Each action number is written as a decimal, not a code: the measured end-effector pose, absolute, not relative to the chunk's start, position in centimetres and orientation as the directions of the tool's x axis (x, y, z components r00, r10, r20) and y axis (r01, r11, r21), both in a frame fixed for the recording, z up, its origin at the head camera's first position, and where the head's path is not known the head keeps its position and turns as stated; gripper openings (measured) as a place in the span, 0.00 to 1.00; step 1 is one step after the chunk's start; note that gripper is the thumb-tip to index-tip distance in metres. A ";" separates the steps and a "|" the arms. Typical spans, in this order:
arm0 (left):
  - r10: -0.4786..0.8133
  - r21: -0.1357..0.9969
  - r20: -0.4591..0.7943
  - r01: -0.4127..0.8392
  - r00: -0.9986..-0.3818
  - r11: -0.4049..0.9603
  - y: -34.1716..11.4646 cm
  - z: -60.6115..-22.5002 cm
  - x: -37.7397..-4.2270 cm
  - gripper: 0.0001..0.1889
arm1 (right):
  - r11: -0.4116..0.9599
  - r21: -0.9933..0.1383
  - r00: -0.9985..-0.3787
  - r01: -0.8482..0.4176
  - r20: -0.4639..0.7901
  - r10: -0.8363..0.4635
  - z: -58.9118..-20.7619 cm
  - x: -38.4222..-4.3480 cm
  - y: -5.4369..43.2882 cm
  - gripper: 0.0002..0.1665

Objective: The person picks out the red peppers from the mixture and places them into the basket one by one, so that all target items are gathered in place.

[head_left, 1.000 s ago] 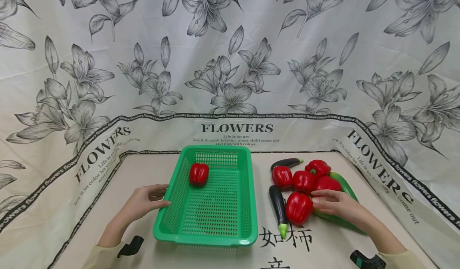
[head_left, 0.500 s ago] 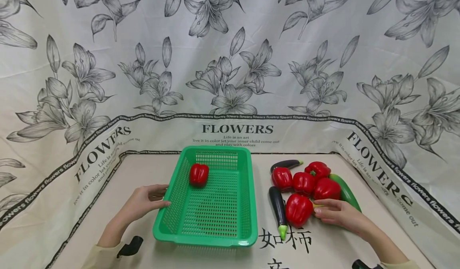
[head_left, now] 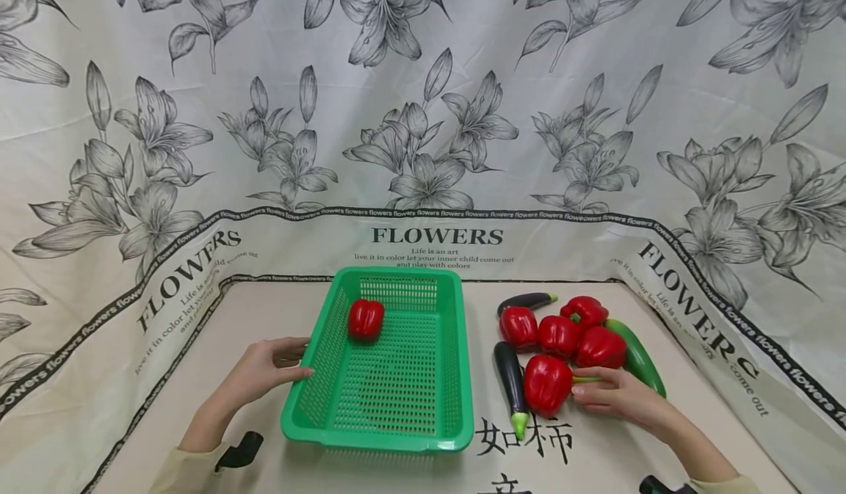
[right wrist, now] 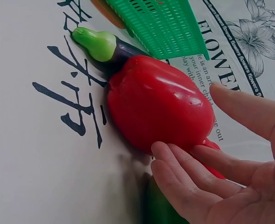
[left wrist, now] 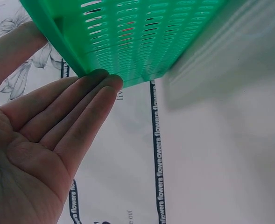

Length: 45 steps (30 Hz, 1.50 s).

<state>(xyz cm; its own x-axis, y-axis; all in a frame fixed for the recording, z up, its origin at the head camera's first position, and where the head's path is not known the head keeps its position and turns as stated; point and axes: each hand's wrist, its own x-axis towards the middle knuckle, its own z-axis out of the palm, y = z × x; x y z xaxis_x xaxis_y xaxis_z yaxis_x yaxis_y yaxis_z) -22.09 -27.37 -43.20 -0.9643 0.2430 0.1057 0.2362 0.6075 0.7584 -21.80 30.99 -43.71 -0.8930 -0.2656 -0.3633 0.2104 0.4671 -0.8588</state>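
My left hand (head_left: 263, 369) is at the left side of a green plastic basket (head_left: 470, 406). In the left wrist view its straight fingers (left wrist: 76, 112) touch the basket's rim from outside, with the thumb on the rim. Inside the basket lies one red bell pepper (head_left: 366, 321). My right hand (head_left: 617, 395) is beside the nearest red bell pepper (head_left: 548, 385) on the table, its fingertips at the pepper's right side. In the right wrist view the thumb and fingers are spread and extended, not wrapped around the pepper (right wrist: 160, 102).
Several more red bell peppers (head_left: 559, 335) cluster behind. A dark eggplant (head_left: 509, 373) lies left of the nearest pepper, another eggplant (head_left: 525, 301) at the back. A long green vegetable (head_left: 637, 354) lies at the right; something green (right wrist: 163, 205) is partly hidden under my right hand. A flowered cloth (head_left: 423, 149) stands behind.
My right hand has moved toward the front, off the rear pepper, then slightly left against the nearest pepper, which has shifted a little left. My left hand and the basket stay put.
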 end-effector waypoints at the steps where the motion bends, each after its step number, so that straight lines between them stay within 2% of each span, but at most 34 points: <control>1: 0.243 0.759 0.106 0.236 -0.964 0.607 -27.4 -43.2 -22.1 0.33 | 0.465 -0.861 -0.891 0.205 -0.361 -0.276 -43.8 -21.8 31.0 0.40; 6: 0.244 0.763 0.104 0.235 -0.964 0.603 -27.4 -43.3 -22.1 0.33 | 0.445 -0.874 -0.885 0.194 -0.352 -0.306 -44.2 -22.0 30.7 0.42; 16: 0.249 0.764 0.106 0.239 -0.963 0.599 -27.5 -43.4 -22.2 0.33 | 0.542 -0.812 -0.921 0.214 -0.353 -0.166 -44.8 -22.2 29.2 0.44; 23: 0.241 0.756 0.109 0.238 -0.964 0.609 -27.4 -43.3 -22.1 0.33 | 0.561 -0.795 -0.925 0.232 -0.359 -0.125 -45.3 -22.5 28.5 0.47; 45: 0.242 0.766 0.100 0.230 -0.965 0.600 -27.3 -43.2 -22.1 0.33 | 0.647 -0.741 -0.953 0.181 -0.293 -0.069 -45.3 -23.5 26.6 0.51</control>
